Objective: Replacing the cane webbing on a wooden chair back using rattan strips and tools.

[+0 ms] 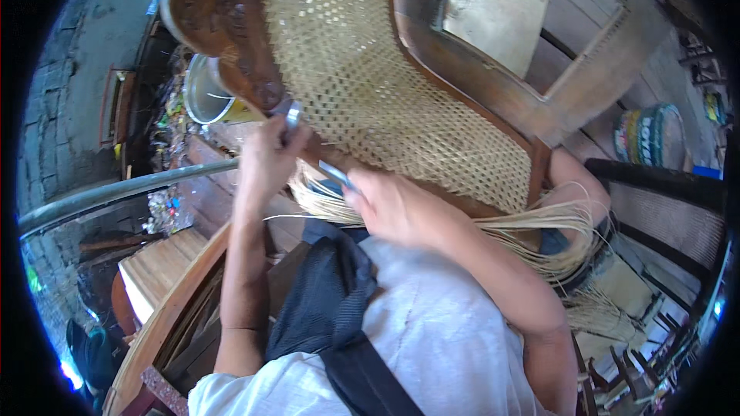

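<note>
- Chair back [227, 8], brown and carved, tilted in front of the body, with a woven cane panel [331, 54] filling its middle; lower edge nearest the lap, a second wooden frame [590, 73] with a wide opening beyond the right edge.
- At the lower left edge of the chair back, left hand [270, 156], fingers wrapped round a shiny-ended tool [293, 114]; exact kind lost in blur.
- Just beside, near the same edge, right hand [393, 204], closed on a slim metal tool [336, 175], tip angled up and leftward; impossible to tell whether touching wood or cane.
- Below the lower right corner of the chair back, loose cane bundle [566, 250], trailing under the right forearm.
- Beyond the left edge, a pale bucket [204, 92].
- Likeliest trouble: a skid of the slim tool off the narrow edge, from a poor angle or uneven push, with nicked cane or a jabbed left hand as result.
- Second worry: a shift of the chair back under pressure, from apparent lack of a steadying palm, both hands being full.
- Lesser risk: snagged or kinked strands, from forearm movement over the loose cane bundle.
</note>
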### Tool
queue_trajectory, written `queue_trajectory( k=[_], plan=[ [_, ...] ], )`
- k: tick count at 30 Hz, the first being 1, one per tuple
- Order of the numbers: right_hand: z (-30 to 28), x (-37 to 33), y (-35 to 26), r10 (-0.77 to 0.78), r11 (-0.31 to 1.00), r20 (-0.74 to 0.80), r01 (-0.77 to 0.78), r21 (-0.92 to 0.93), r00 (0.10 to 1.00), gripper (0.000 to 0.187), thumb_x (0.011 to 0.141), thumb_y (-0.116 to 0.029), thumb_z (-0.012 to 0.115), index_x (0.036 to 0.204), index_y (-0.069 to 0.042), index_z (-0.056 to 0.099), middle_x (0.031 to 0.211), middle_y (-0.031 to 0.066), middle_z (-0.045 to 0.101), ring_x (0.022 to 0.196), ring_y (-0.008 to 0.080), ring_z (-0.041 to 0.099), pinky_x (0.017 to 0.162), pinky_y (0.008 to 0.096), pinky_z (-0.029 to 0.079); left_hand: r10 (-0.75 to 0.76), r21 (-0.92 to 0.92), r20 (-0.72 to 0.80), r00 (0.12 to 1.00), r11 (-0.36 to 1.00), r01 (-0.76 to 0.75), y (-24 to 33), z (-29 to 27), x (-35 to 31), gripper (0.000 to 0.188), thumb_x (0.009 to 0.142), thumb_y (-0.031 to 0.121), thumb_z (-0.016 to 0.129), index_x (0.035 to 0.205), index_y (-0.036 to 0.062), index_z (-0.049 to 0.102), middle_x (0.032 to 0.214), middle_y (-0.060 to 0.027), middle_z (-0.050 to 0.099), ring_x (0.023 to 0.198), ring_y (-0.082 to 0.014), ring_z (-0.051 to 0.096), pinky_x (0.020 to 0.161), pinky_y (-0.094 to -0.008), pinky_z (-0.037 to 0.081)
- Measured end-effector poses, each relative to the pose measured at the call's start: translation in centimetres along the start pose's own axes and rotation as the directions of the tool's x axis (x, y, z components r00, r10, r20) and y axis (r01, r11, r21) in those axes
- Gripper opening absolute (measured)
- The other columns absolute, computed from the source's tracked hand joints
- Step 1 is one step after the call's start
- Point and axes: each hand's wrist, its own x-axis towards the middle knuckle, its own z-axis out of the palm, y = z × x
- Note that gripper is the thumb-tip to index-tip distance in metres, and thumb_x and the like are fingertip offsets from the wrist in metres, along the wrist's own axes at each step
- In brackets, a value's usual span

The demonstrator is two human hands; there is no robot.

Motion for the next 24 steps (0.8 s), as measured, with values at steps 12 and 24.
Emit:
queue_trajectory(
  k=[12,24],
  plan=[
    [3.1,-25.4,7.2,0.651,0.676,-0.225,-0.689,-0.260,0.725,0.049,0.088,-0.011,0.055,0.134,0.001,0.043,0.128,0.0255,0.047,0.118,0.0427,0.049,0.094,0.0473,0.046,-0.060,0.108,0.000,0.998,0.992,0.060,0.6,1.1,-0.1,0.033,0.088,0.034,0.065,0.092,0.0009,0.064,0.081,-0.0273,0.064,0.082,-0.0446,0.064,0.070,-0.0499,0.049],
    [-5.7,-10.1,-0.1,-0.001,0.963,-0.260,-0.069,-0.261,0.966,0.013,0.090,-0.013,0.061,0.095,-0.002,0.067,0.086,0.0150,0.064,0.075,0.0328,0.064,0.069,0.0394,0.050,-0.081,-0.002,-0.031,0.996,0.997,0.081,-0.1,1.8,-1.6,0.028,0.084,0.025,0.067,0.080,-0.0024,0.061,0.074,-0.0245,0.062,0.076,-0.0420,0.064,0.067,-0.0468,0.049]
  ],
)
